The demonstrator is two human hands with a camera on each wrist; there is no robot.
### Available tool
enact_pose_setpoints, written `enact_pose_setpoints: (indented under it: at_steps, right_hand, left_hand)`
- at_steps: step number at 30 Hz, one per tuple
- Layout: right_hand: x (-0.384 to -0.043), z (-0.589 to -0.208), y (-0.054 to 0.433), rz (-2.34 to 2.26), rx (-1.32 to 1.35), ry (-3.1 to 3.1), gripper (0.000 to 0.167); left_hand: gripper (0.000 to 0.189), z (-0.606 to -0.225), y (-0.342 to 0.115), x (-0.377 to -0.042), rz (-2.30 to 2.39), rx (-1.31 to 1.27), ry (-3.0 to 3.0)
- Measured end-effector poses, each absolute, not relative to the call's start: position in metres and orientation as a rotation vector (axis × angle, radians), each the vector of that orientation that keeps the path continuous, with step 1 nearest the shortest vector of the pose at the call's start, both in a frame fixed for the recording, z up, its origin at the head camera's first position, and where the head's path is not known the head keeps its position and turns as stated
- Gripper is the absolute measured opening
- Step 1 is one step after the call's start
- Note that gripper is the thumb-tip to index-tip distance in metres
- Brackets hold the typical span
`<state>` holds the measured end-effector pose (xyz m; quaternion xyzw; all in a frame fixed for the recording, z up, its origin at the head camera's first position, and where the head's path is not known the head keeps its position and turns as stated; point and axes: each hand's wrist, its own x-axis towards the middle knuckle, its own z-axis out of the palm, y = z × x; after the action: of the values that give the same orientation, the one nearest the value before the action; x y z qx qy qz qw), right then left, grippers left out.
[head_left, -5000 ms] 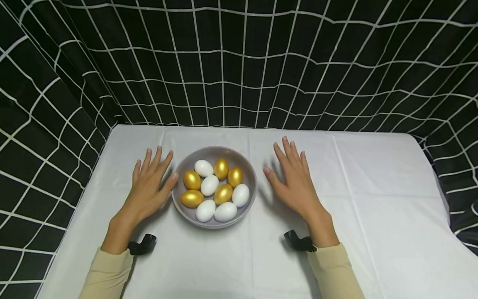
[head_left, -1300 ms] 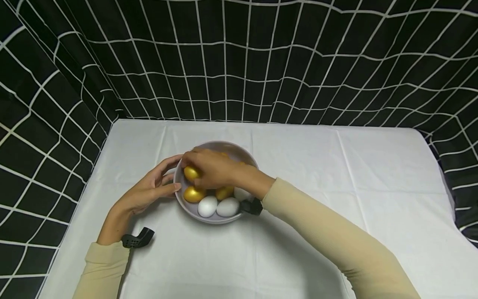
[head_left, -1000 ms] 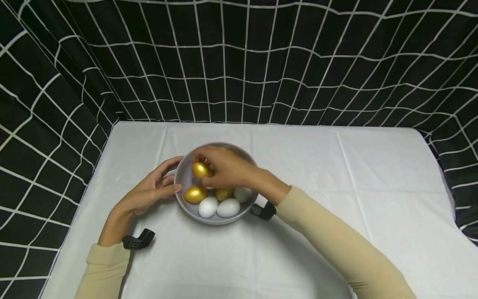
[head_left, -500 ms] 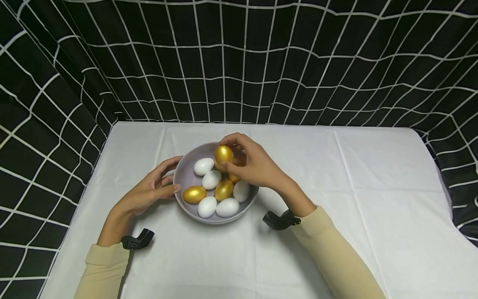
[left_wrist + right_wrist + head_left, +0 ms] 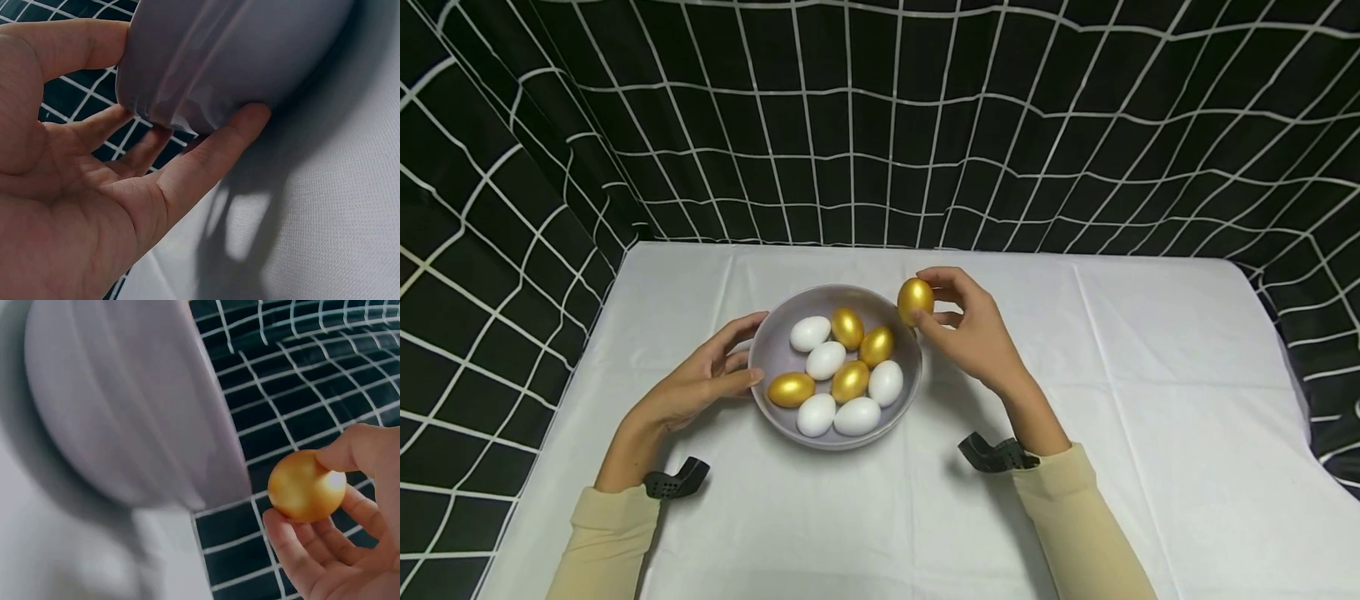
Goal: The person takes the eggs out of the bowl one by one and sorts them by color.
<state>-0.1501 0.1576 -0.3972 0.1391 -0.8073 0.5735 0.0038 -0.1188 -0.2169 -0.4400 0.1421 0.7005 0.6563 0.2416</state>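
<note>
A grey-purple bowl [image 5: 759, 416] stands on the table, with several white eggs [image 5: 825, 361] and several golden eggs [image 5: 792, 390] inside. Against the bowl's left side rests my left hand [image 5: 688, 383], its thumb and fingers spread. The left wrist view shows fingertips [image 5: 253, 115] touching the outer wall. My right hand [image 5: 973, 333] pinches one golden egg [image 5: 915, 301] between thumb and fingers, just beyond the bowl's right rim. In the right wrist view this golden egg [image 5: 305, 487] is held apart from the bowl [image 5: 137, 406].
A white cloth [image 5: 1180, 358] covers the table. Black curtains [image 5: 880, 125] with a white grid stand behind and at both sides. Each wrist carries a black camera mount, the left mount [image 5: 677, 480] and the right mount [image 5: 996, 454].
My right hand has taken a golden egg from the bowl's left part and carried it rightward past the rim. My left hand has come to the bowl's side and stays there.
</note>
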Motion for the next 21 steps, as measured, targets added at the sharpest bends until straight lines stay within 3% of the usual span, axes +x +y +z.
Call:
enact_pose_setpoints:
  at_steps: [21]
  right_hand:
    - [-0.157, -0.439, 0.177, 1.049, 0.427, -2.759, 0.046]
  left_hand:
    - [0.079, -0.441, -0.217, -0.12, 1.79, 0.389, 1.915]
